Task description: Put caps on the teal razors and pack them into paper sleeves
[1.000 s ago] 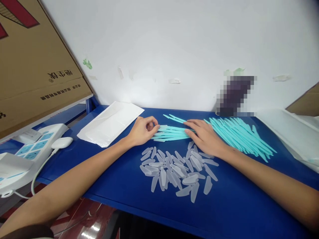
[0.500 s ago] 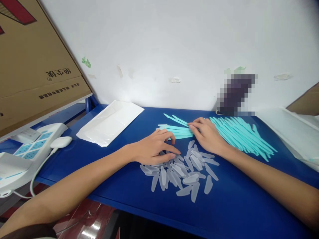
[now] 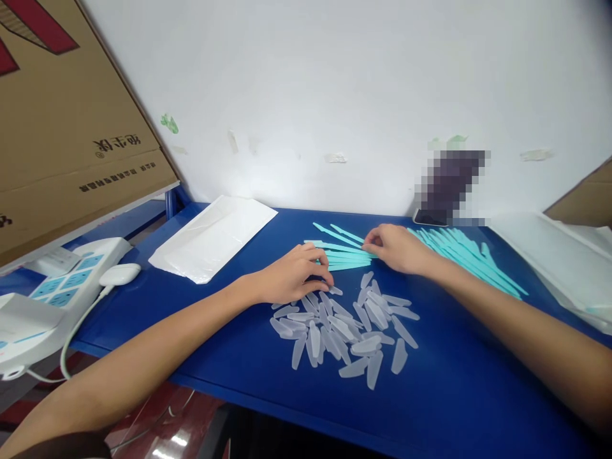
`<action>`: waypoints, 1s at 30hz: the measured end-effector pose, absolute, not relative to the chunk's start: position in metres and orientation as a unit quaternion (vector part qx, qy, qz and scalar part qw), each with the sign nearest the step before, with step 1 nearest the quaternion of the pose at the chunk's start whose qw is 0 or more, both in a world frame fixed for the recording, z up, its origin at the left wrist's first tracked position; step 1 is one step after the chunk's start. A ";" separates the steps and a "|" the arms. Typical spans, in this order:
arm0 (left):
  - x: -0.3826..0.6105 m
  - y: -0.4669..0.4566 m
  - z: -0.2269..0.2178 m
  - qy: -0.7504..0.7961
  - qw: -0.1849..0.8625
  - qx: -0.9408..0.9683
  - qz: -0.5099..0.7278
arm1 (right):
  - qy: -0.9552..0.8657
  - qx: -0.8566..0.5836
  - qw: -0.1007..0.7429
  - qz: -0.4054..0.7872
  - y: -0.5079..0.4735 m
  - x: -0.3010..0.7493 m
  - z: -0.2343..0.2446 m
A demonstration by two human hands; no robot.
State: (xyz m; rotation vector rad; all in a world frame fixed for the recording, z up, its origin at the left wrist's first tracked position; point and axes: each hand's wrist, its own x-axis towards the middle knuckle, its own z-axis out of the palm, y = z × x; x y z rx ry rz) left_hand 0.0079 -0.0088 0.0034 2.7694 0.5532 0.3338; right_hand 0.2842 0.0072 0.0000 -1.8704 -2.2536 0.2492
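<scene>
My left hand (image 3: 299, 274) is closed above the near end of a small turquoise group, with a translucent blade cover (image 3: 336, 291) at its fingertips. My right hand (image 3: 399, 248) pinches the right end of a turquoise eyebrow razor (image 3: 342, 247) between thumb and fingers. That razor lies among several others, their left ends partly behind my left hand. Below both hands spreads a loose pile of frosted blade covers (image 3: 342, 328). To the right, partly hidden by my right wrist, is a larger stack of turquoise razors (image 3: 471, 258).
A white plastic bag (image 3: 213, 239) lies at the back left of the blue table (image 3: 229, 395). A power strip (image 3: 71, 287) with a white plug and cable is at left, below a cardboard box (image 3: 71, 115). A blurred dark device (image 3: 433, 217) leans on the wall; clear packaging (image 3: 549, 255) lies right.
My left hand has lifted off the cover pile and drawn its fingers together around a cover. My right hand has shifted slightly, its fingers now pinching a razor end.
</scene>
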 end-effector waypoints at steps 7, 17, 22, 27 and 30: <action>0.008 -0.008 0.002 0.215 0.215 0.927 0.222 | -0.761 -0.639 -0.018 0.110 0.019 0.272 0.025; -0.007 0.032 -0.020 0.420 0.298 0.737 0.438 | -0.808 -0.579 0.018 0.111 0.010 0.282 0.031; -0.009 0.034 -0.021 0.427 0.347 0.715 0.432 | -0.815 -0.548 0.181 0.050 -0.010 0.298 0.007; -0.006 0.030 -0.015 0.427 0.320 0.741 0.407 | -0.806 -0.520 0.282 0.008 -0.024 0.302 -0.016; -0.006 0.031 -0.015 0.417 0.306 0.757 0.401 | -0.815 -0.512 0.269 0.037 -0.030 0.303 -0.022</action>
